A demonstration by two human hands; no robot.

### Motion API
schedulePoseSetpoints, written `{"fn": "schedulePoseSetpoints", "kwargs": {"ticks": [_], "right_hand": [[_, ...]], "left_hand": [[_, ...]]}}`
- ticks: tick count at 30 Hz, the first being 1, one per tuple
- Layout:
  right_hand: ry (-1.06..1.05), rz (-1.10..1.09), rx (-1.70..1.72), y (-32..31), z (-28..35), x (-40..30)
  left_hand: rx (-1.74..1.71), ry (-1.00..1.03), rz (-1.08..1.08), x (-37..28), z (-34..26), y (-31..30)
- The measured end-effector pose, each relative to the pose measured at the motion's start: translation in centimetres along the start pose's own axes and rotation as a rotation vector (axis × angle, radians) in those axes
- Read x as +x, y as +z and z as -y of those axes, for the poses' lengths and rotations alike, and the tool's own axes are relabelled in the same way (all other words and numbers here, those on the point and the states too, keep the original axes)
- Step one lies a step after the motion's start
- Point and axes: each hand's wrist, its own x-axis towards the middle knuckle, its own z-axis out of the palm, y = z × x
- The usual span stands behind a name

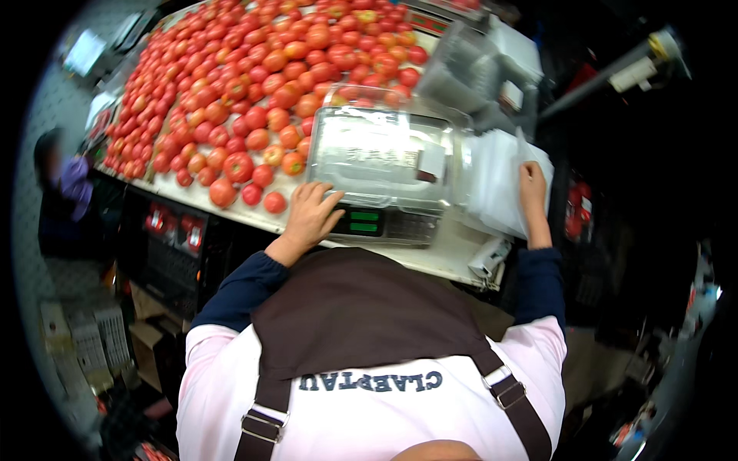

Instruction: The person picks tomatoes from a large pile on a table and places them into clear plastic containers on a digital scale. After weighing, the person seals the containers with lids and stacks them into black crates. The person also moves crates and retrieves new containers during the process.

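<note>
A clear plastic clamshell container (375, 184) sits with its lid raised on a digital scale (403, 227) in front of me. A small white label (432, 160) shows in the container. At its front left corner is my left hand (311, 216), fingers spread and holding nothing. Whether the fingertips press on the container or on the scale is hard to tell. To the right, my right hand (533, 187) pinches the raised edge of a thin white sheet on a stack of white sheets (496, 178).
Many loose tomatoes (248, 86) cover the table's left and back. Clear plastic containers (458, 69) stand at the back right. A white device (490, 256) lies at the front right corner. Below the table edge is a black crate (173, 253). A person (66, 178) is at far left.
</note>
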Motion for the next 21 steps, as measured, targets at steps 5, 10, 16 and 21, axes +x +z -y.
{"fn": "schedulePoseSetpoints", "kwargs": {"ticks": [5, 10, 16, 21], "right_hand": [[-0.017, 0.124, 0.371, 7.0, 15.2, -0.3], [-0.649, 0.004, 0.027, 21.4, 24.7, 0.1], [-0.626, 0.134, -0.138, 29.0, 24.2, -0.6], [-0.515, 0.405, -0.183, 27.0, 25.1, 1.0]], "left_hand": [[-0.036, -0.083, -0.076, -1.7, 0.1, -1.6], [-0.056, 0.010, -0.184, -0.8, -1.3, -3.6], [0.048, 0.126, 0.141, 2.6, -1.2, -0.5], [0.105, -0.048, 0.388, 2.8, 0.8, 3.3]]}}
